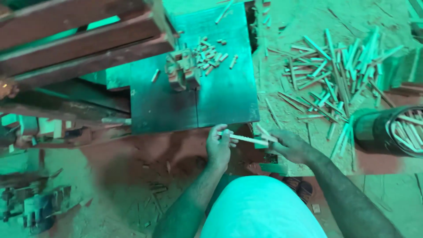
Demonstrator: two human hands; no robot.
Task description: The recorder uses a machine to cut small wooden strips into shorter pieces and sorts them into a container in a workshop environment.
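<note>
Just off the near edge of the bench [220, 105], the left hand [219, 147] pinches one end of a thin wooden stick [246, 139], while the right hand [291, 146] closes on its other end. Short cut pegs [210, 55] lie near the bench's far edge; long sticks [335, 75] litter the floor [299, 26] beside a bucket [387, 130]. Keeping the stick level, held at both ends, would steady it best.

Round bin [387, 130] cut off at right edge
</note>
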